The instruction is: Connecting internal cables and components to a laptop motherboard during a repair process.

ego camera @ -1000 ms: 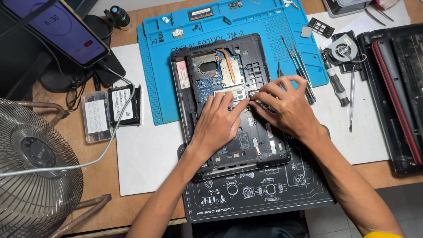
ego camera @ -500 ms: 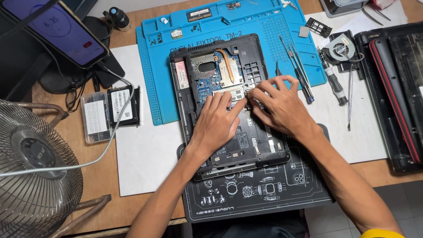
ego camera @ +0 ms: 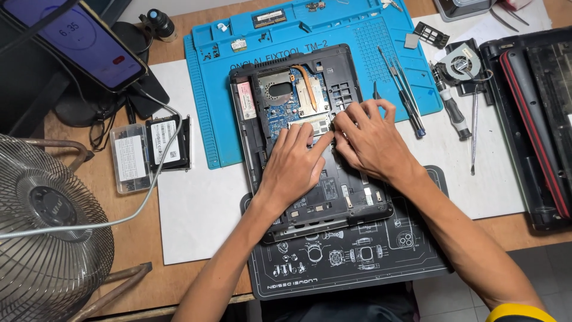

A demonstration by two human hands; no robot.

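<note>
Both hands' fingers (ego camera: 319, 143) press opened laptop (ego camera: 310, 137).

An electronics repair workshop is showing here: a blue repair mat (ego camera: 226, 89) is lying at twelve o'clock, screwdrivers (ego camera: 405, 89) at two, an opened laptop (ego camera: 310, 137) sitting centre.

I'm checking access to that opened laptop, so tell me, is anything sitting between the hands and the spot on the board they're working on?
Nothing visible does. The left hand and right hand already rest on the opened laptop, fingertips meeting beside the memory slot. The screwdrivers lie off to the right on the blue mat.
</note>
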